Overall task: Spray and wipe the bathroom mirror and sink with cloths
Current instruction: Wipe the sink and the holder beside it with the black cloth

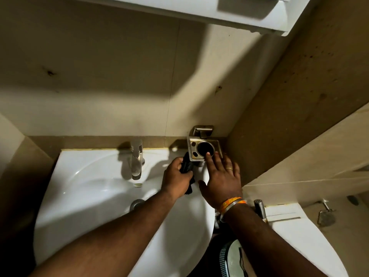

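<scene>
A white sink [83, 186] fills the lower left, with a chrome tap [136, 158] at its back and a drain [136, 203] in the bowl. My left hand [175, 178] is closed on a dark cloth [186, 166], pressed against the sink's back right corner under a steel wall-mounted holder [203, 148]. My right hand [221, 176] is spread flat with a fingertip touching the holder's round opening; it holds nothing. The underside of a white mirror cabinet [199, 9] runs along the top; the mirror face is out of sight.
Beige tiled walls meet in a corner just right of the holder. A white toilet [299, 236] sits at the lower right with a chrome hand sprayer [259, 206] beside it and a metal fitting [326, 214] on the wall.
</scene>
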